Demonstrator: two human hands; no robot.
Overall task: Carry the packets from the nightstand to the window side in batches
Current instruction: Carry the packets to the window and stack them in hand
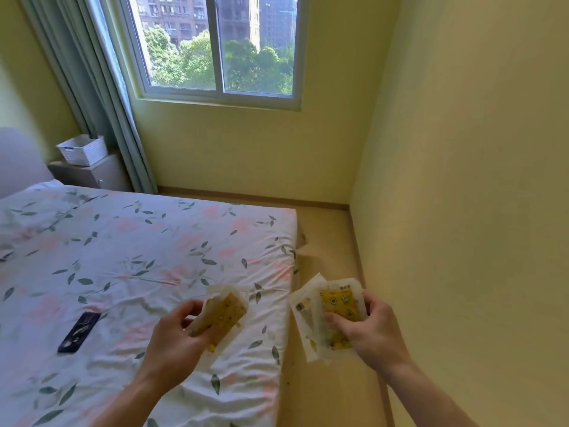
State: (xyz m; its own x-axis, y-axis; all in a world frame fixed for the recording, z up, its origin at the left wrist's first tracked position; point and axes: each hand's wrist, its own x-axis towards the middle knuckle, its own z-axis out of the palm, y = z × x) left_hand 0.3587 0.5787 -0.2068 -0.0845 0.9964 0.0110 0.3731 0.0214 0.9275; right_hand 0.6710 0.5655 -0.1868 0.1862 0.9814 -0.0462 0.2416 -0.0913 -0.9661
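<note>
Mid-carry, by my reading: both hands are loaded and the person faces the window (pixel 215 44) across the corner of the bed (pixel 123 257), so one batch is under way but not yet set down. No packets are visible at the window side, neither on the sill nor on the floor (pixel 323 241) strip below it. The nightstand (pixel 92 177) stands far left beside the curtain (pixel 101 103), carrying a white basket (pixel 82 149); whether any packets remain there cannot be told at this range. Left hand (pixel 175 337): fingers curled around a yellow packet (pixel 223 315) in a translucent wrapper, thumb on its near face, held over the bed edge. Right hand (pixel 372 328): fingers closed on a fanned bunch of packets (pixel 326 315), at least two, possibly more, held above the floor gap between bed and wall. A dark phone (pixel 79 332) lies on the floral sheet, apart from both hands. Remaining, as judged: walk on, deposit, return for further batches if any.
</note>
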